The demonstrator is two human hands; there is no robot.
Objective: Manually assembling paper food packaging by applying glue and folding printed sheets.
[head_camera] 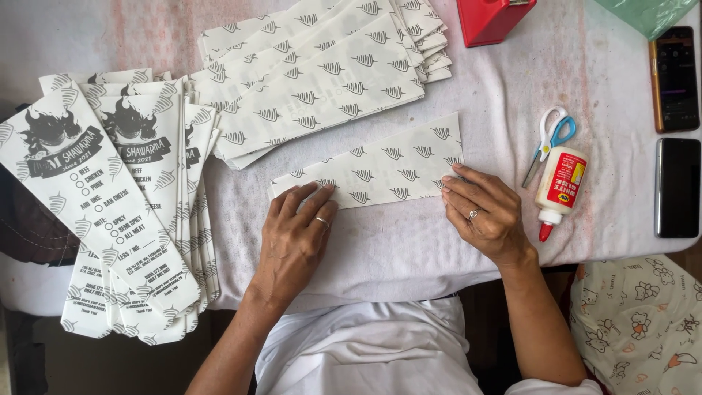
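1. Paper sheet [380, 167]: a long white strip with a small grey repeating motif, lying flat on the white cloth [409, 241] at the centre of the frame, tilted so its right end sits higher than its left.
2. Left hand [292, 238]: palm down, fingers spread and extended, fingertips pressing the sheet's lower-left corner. A ring shows on one finger.
3. Right hand [486, 212]: palm down, fingers slightly curled, fingertips on the sheet's lower-right edge. Neither hand grips anything; both lie flat and well apart, one at each end of the sheet.
4. Upper edge: a fanned stack of patterned sheets [322, 73] lies just above, nearly touching the strip.
5. Left side: a pile of printed paper sleeves [117, 212] overhangs the cloth edge at the frame's left.
6. Right side: scissors [548, 143] and a glue bottle [559, 189] lie near the right hand; two phones [676, 132] lie at the far right.
7. Open room: bare cloth lies below the sheet, between the hands.
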